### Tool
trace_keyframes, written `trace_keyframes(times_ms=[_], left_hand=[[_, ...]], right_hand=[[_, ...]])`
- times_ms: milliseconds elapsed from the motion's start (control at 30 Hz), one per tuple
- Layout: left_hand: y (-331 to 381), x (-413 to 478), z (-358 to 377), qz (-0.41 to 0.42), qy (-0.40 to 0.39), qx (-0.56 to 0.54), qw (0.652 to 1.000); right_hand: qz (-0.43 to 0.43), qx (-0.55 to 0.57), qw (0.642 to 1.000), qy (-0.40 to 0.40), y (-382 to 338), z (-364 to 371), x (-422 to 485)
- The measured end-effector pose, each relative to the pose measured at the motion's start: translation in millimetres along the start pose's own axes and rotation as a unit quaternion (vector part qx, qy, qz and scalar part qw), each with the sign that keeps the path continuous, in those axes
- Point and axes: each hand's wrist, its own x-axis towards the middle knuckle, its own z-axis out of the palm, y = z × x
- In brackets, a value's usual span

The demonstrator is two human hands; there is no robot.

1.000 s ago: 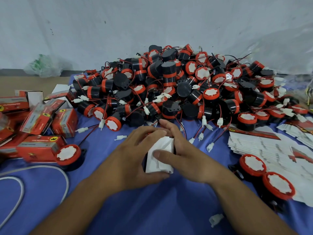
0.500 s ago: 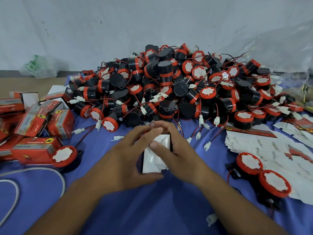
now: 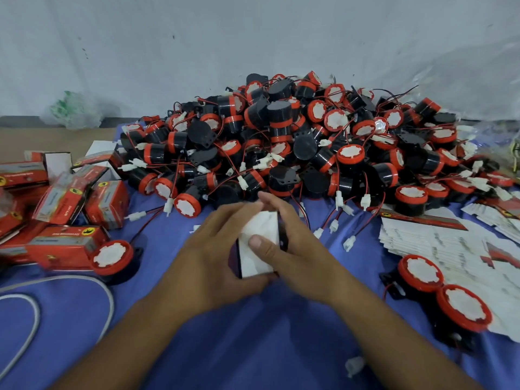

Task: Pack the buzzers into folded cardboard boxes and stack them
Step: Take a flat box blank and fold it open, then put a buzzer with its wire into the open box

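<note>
- The white-faced box (image 3: 260, 244) sits between both hands just above the blue surface (image 3: 253, 347), near its front middle, long axis running away from the person.
- Left hand (image 3: 213, 266) cups the box's left side, fingers (image 3: 233, 213) curled over its far end; right hand (image 3: 298, 249) clamps the right side, thumb pressed on the white face.
- Whether a buzzer is already inside cannot be told.
- Finished red boxes (image 3: 64, 246) lie jumbled toward the left edge, so the left hand is nearer for stacking.
- The buzzer pile (image 3: 295, 142) crowds the far side; flat cartons (image 3: 450, 249) fill the right; open cloth lies toward the front edge.
</note>
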Motion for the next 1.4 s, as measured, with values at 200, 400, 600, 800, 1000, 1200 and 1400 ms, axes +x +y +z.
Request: trace_keyframes(times_ms=[200, 400, 600, 800, 1000, 1200, 1400], left_hand=[[-2, -2, 4, -0.015, 0.008, -0.018, 1.0], [-14, -5, 0, 0.011, -0.037, -0.017, 0.999], [-32, -6, 4, 0.053, -0.083, 0.049, 0.994], [-38, 2, 2, 0.05, 0.011, 0.193, 0.98], [-22, -2, 15, -0.041, 0.025, 0.131, 0.99], [-38, -9, 13, -0.213, -0.023, -0.116, 0.97], [-32, -8, 12, -0.172, -0.053, -0.114, 0.977]], right_hand=[[0.072, 0.128, 0.988, -0.036, 2, -9, 1], [0.004, -0.116, 0.993, 0.015, 4, -9, 2], [-0.191, -0.458, 0.866, -0.053, 9, -13, 4], [-0.048, -0.458, 0.887, -0.025, 11, -20, 6], [0.059, -0.426, 0.902, -0.024, 19, -28, 4], [0.06, -0.29, 0.943, 0.154, 27, -27, 8], [0.049, -0.288, 0.946, 0.139, 46, -52, 12]])
